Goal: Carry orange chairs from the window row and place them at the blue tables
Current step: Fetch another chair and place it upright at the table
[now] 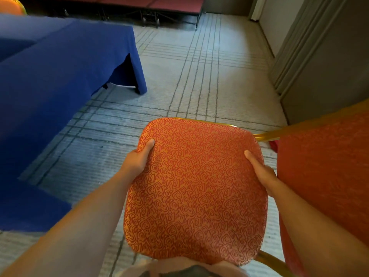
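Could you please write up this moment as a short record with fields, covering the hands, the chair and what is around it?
left hand: grips the left edge of the seat, thumb on top
right hand: grips the right edge, thumb on top
chair: orange patterned seat with a gold frame, held between both hands
table: blue cloth, ahead on the left
second chair: orange, close on the right
floor: grey lined carpet

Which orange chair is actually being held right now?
The patterned orange chair at centre: left hand and right hand clamp its seat edges. The plainer orange chair at right and the one behind the blue table go untouched.
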`<state>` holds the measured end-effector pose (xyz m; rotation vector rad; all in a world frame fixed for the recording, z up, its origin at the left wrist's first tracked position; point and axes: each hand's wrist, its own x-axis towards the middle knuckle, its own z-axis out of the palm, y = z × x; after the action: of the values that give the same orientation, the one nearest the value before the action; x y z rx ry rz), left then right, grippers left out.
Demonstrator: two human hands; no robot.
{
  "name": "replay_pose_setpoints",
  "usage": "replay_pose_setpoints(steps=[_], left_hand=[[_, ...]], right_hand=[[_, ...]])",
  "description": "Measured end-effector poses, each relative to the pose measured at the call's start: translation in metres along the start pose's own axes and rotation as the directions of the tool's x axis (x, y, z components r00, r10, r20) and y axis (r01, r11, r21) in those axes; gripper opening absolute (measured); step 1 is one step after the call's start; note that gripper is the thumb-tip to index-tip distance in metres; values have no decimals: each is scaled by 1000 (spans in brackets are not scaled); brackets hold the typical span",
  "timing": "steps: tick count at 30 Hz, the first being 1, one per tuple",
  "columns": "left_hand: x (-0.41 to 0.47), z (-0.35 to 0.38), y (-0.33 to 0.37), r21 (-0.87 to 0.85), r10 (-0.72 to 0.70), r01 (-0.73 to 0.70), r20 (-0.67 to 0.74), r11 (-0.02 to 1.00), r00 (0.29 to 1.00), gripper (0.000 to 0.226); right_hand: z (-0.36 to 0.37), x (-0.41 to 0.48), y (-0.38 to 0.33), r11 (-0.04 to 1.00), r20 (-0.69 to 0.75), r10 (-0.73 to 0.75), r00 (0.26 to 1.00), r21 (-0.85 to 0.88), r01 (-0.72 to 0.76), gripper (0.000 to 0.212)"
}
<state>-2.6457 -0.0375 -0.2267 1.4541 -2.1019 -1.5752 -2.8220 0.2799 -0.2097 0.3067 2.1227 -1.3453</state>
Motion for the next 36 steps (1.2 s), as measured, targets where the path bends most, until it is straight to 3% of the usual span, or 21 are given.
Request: replay_pose_setpoints(steps=[4, 8, 13, 15, 18, 21, 28, 32, 36], left_hand=[[59, 15, 36, 12, -17, 17, -6, 1000, 1000, 85], [124, 23, 73, 20, -7, 7, -6, 1000, 1000, 90], [224, 36, 113, 61, -39, 38, 6, 997, 999, 121], [279, 41, 132, 54, -33, 32, 23, 998, 999, 118], [354, 41, 182, 43, 16, -18, 48, 999, 999, 90], [424, 36, 237, 38, 49, -49, 17, 998, 999, 78], [560, 47, 339, 28, 105, -106, 46, 994, 993, 85], [636, 78, 370, -8, 97, -96, 38, 995, 995, 107], [720, 108, 426, 17, 106, -106, 20, 994, 994, 100]], right_hand=[[9, 64, -38, 1000, 5, 17, 1000, -17, -17, 126], [31, 119, -80, 999, 36, 45, 998, 2, -45, 99], [63, 206, -131, 996, 27, 82, 996, 29, -83, 104], [82, 244, -161, 995, 9, 85, 996, 48, -86, 103], [111, 294, -217, 997, -41, 28, 999, 67, -25, 83], [132, 342, -279, 995, -78, -21, 997, 97, 28, 72], [156, 442, -408, 982, -148, -116, 982, 134, 136, 65], [163, 519, -460, 981, -145, -129, 981, 124, 147, 62], [170, 606, -533, 972, -119, -183, 976, 126, 198, 61]])
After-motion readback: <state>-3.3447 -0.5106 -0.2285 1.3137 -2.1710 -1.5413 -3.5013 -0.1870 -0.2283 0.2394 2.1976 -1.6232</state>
